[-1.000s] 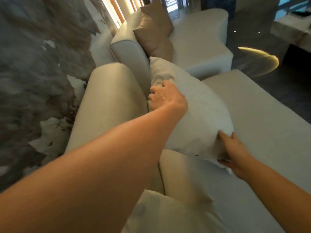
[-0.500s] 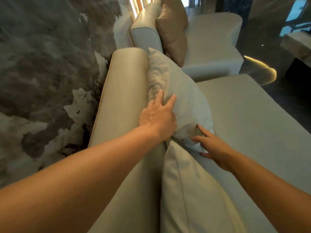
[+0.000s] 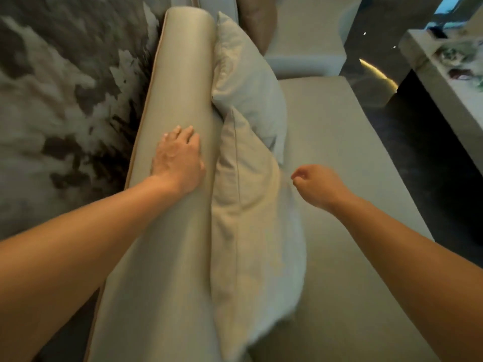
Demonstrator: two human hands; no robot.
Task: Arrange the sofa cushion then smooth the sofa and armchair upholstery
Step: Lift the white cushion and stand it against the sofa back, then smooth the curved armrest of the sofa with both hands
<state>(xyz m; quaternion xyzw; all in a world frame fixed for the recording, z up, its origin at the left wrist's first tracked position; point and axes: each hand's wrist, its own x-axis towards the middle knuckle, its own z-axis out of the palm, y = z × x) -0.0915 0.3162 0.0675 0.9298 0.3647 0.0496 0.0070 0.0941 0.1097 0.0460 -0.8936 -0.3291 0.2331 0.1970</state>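
My left hand [image 3: 179, 160] lies flat on the sofa backrest [image 3: 180, 82], fingers [image 3: 189, 131] spread and grasping nothing. My right hand [image 3: 317, 186] hovers over the seat [image 3: 339, 158], fingers curled loosely, empty, just right of the near cushion [image 3: 251, 218]. That cushion leans against the backrest; the far cushion [image 3: 245, 71] stands beyond it, touching it.

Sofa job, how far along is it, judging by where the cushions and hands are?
Done, it seems: the far cushion and near cushion stand against the backrest. In hand: the left hand lies flat on the backrest, likely smoothing; the right hand hovers loosely curled, holding nothing. Left: the seat and the armchair.
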